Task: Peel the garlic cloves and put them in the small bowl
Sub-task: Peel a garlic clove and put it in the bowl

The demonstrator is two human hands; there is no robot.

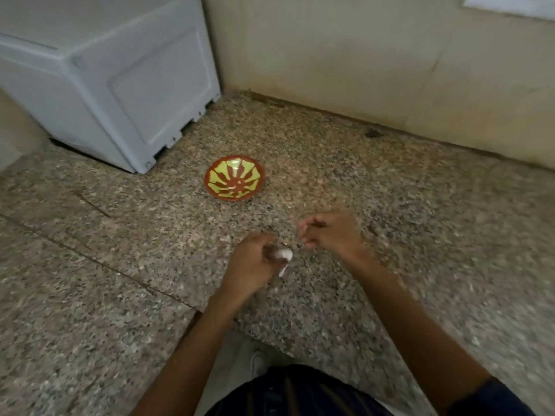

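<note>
— Where's the garlic?
— A white clove (pixel 285 254) sits pinched in the left hand's fingertips, a strip of pale skin hanging below it.
— And the bowl?
— The bowl (pixel 234 182), red with yellow rays, stands upright on the counter, beyond the clove, well apart.

My arms and clothes, seen from above

Both my forearms are bare; a dark sleeve (pixel 492 397) covers my right upper arm, dark striped clothing (pixel 300 394) below.

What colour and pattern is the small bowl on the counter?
The small bowl is red-brown with yellow-green petal shapes fanning out from its centre; the head view shows it.
</note>
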